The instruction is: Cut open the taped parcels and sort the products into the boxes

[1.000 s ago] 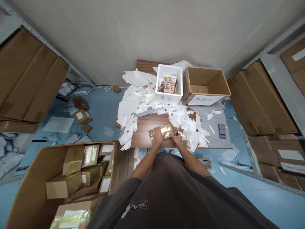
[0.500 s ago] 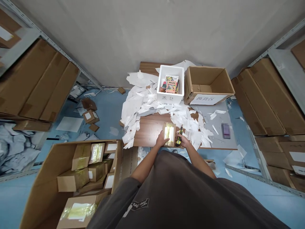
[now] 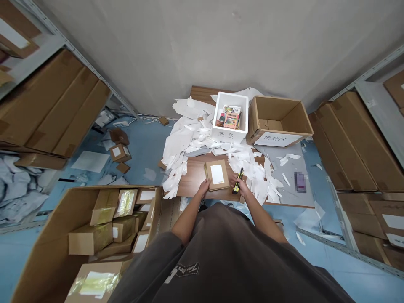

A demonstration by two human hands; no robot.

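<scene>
A small cardboard box with a white label on its upper face rests at the front of the brown table. My left hand grips it by the near left corner; part of the fingers is hidden by the box. Just right of the box, my right hand is closed around a yellow and black utility knife, which points away from me. Whether its blade is out is too small to tell. The knife is apart from the box.
Torn white paper covers much of the table. Behind it stand a white bin with booklets and an open carton. A large carton of parcels stands at my left. Shelves with boxes flank both sides.
The small box has been turned: its upper face showed shiny yellowish tape and now shows a plain label. It sits slightly further left. The knife stays in my right hand.
</scene>
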